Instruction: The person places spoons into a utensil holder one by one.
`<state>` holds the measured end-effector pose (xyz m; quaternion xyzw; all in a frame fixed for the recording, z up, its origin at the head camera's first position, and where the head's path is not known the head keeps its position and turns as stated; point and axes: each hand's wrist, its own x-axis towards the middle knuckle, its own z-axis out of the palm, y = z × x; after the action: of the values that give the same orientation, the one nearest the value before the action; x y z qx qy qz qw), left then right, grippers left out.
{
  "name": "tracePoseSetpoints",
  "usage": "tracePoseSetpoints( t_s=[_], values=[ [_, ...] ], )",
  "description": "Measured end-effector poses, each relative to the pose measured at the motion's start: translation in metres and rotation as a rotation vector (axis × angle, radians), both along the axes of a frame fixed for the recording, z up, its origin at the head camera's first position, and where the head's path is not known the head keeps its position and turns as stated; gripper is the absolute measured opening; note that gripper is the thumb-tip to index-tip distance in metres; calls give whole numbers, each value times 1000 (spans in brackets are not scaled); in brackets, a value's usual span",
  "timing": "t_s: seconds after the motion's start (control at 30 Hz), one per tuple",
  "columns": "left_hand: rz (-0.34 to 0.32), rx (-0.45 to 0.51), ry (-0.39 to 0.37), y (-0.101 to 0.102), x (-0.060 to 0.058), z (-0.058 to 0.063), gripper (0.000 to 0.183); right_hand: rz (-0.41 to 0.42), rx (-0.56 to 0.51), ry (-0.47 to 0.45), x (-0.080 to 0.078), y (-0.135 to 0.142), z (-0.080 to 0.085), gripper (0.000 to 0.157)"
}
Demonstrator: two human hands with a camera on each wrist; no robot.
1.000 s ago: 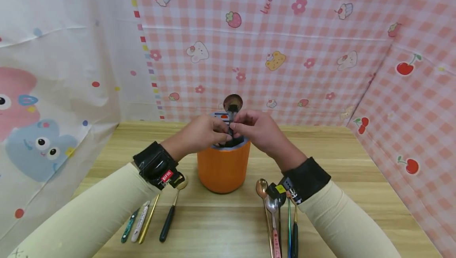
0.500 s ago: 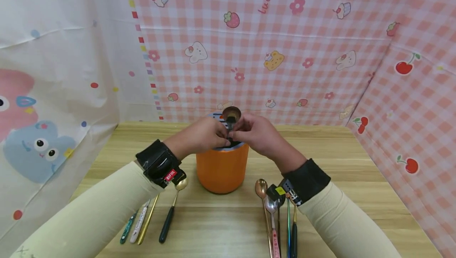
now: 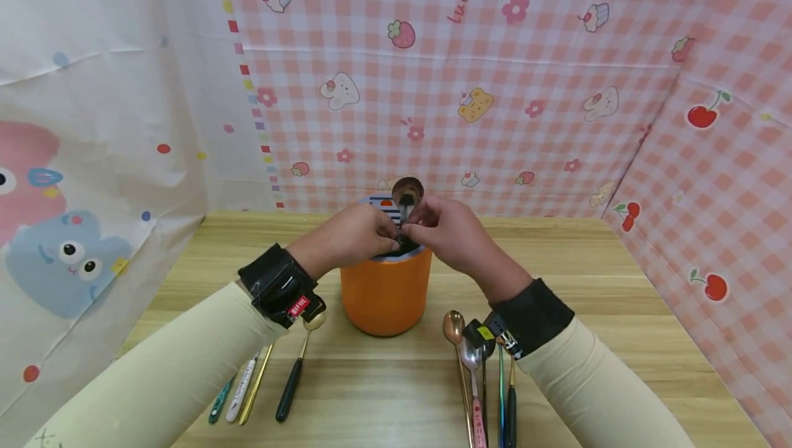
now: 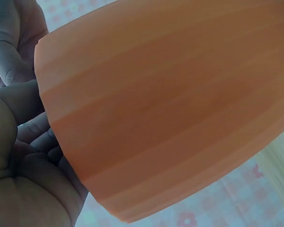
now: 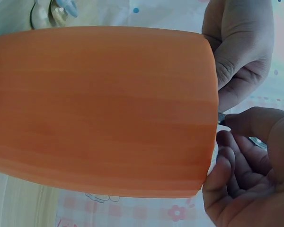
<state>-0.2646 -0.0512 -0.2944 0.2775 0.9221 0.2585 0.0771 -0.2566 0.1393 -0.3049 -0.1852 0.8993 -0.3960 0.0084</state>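
Note:
An orange pot (image 3: 385, 297), its lid patterned with blue stripes, stands upright at the table's middle. Above its opening rises the round bowl of a metal spoon (image 3: 399, 188), dark in the centre. My right hand (image 3: 454, 235) pinches the spoon's stem between thumb and forefinger, just over the rim; in the right wrist view a bit of the stem shows at the fingertips (image 5: 234, 120). At the pot's left side my left hand (image 3: 349, 233) bends over the rim, its fingertips reaching into the opening, where I cannot tell whether they grip the stem too.
On the left lie a gold spoon with a black handle (image 3: 289, 389), a gold handle (image 3: 256, 389), a white handle (image 3: 243, 393) and a green handle (image 3: 221, 400). Several spoons lie on the right, including a copper one (image 3: 454, 326) and one with a pink handle (image 3: 478, 420). Patterned cloth walls surround the table.
The spoon sank lower into the pot's opening, then rose slightly and shifted right. My left hand's fingertips have moved down into the opening. The spoons on the table have not moved.

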Motion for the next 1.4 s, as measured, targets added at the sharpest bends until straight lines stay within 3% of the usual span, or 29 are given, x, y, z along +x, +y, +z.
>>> tracePoseSetpoints(
  t_s=[0.37,0.7,0.97,1.1,1.4],
  values=[
    [16,-2,29,2,2,-2,14,-79,44,36,-2,2,-8,12],
    [21,72,-15,-1,6,-2,14,-95,33,30,2,2,-5,10],
    [67,130,-37,-11,15,7,15,-49,-1,51,18,-10,8,10],
    [50,166,-20,-22,20,14,14,-9,-23,40,22,-19,10,10],
    [97,164,-21,-53,38,21,16,65,-53,31,29,-41,13,7]
  ],
)
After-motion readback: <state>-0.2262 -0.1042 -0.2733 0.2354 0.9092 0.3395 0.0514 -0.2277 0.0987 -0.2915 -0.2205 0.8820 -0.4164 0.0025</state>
